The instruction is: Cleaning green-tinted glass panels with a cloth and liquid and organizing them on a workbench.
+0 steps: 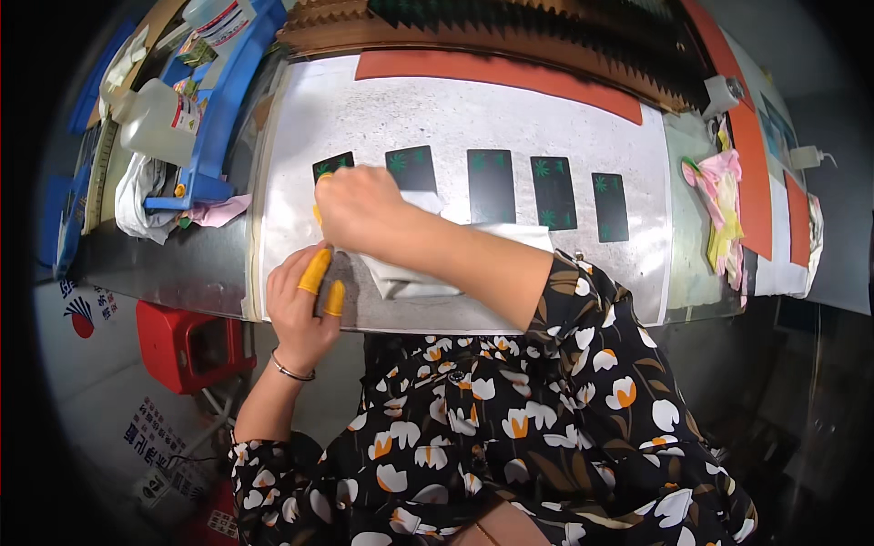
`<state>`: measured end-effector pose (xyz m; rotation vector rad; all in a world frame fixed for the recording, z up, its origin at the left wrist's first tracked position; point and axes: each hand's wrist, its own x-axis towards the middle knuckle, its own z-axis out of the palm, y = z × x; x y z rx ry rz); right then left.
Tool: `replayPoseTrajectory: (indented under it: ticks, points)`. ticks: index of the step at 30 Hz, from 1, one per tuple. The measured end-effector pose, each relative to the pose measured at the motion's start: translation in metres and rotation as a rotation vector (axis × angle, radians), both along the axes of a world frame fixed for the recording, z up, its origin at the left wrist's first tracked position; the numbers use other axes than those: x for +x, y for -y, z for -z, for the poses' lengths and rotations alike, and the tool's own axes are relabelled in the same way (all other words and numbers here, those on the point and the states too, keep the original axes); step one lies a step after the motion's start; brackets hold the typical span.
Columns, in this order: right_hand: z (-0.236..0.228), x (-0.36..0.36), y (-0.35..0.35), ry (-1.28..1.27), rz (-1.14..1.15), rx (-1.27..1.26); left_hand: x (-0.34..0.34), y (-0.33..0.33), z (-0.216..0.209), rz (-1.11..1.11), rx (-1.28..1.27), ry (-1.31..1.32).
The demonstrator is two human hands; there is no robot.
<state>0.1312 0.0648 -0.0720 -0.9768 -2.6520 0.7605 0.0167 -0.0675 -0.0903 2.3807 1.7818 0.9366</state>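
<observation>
My right hand (360, 207) is closed in a fist over the lower part of the leftmost black panel (333, 164). Its fingers curl under, so whatever they hold is hidden. Just below it, my left hand (305, 296) has yellow finger cots (315, 271) on the thumb and a finger, which stand apart with nothing visible between them. Its upper fingertips come close to the right hand; contact is unclear. A white cloth (410, 280) lies crumpled beneath my right forearm. Several black panels with green leaf-like marks, among them a middle one (492, 187), form a row to the right.
Grey-white sheeting (583, 118) covers the worktable. Behind it stand brown slotted racks (519, 36) and a red-orange strip (492, 75). At left are a blue rack (221, 109) and a plastic jug (159, 120); at right, a pink-yellow cloth (722, 205). A red stool (187, 346) stands below left.
</observation>
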Motion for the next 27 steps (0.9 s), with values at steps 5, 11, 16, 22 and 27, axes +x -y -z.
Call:
replayPoseTrajectory:
  ticks: [5, 11, 16, 22, 27]
  points:
    - [0.001, 0.014, 0.036, -0.114, -0.078, 0.068, -0.007, 0.009, -0.005, -0.163, -0.016, 0.195]
    - [-0.035, 0.14, 0.058, -0.13, -0.2, -0.229, 0.038, -0.05, -0.047, -0.095, -0.15, 0.057]
    - [-0.029, 0.256, 0.064, -0.392, 0.371, -0.505, 0.086, -0.105, -0.059, 0.189, -0.263, -0.121]
    - [-0.026, 0.346, 0.067, -0.617, 0.9, -0.392, 0.104, -0.133, -0.051, 0.246, -0.359, -0.252]
    - [-0.003, 0.365, 0.098, -0.834, 1.075, -0.41, 0.117, -0.105, -0.067, 0.336, -0.456, -0.156]
